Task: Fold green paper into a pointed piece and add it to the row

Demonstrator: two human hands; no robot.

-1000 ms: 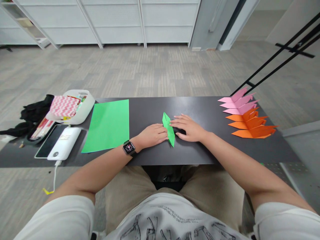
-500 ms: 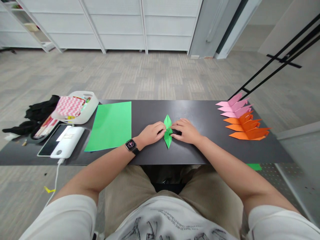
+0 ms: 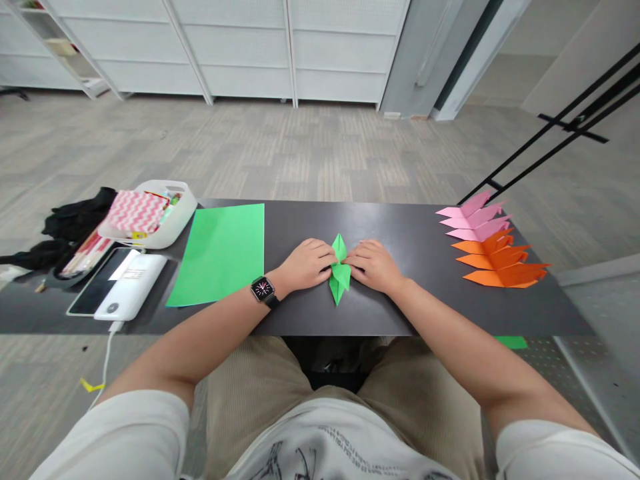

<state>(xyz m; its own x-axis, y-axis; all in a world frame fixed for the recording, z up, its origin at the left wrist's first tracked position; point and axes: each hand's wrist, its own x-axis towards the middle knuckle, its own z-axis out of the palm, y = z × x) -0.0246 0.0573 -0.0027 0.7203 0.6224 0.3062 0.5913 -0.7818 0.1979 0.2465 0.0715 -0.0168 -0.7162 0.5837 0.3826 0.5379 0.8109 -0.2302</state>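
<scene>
A green folded origami piece (image 3: pixel 341 275), with pointed tips toward and away from me, lies on the dark table in front of me. My left hand (image 3: pixel 311 263) grips its left edge, fingers bent and pressed together. From the other side my right hand (image 3: pixel 373 265) pinches the right edge near the middle. The fingertips of both hands partly cover the paper. A flap in the centre stands out toward me. On my left wrist is a black smartwatch (image 3: pixel 263 289).
Green paper sheets (image 3: pixel 220 253) lie to the left. Beyond them are a white basket (image 3: pixel 180 217), a white power bank (image 3: pixel 131 287) on a phone, and black cloth (image 3: pixel 77 213). Pink origami cranes (image 3: pixel 475 219) and orange origami cranes (image 3: pixel 500 263) line the right side.
The central flap of the green piece now spreads wider and lies toward me. My fingers have shifted slightly along its sides. The whole view has tilted a little.
</scene>
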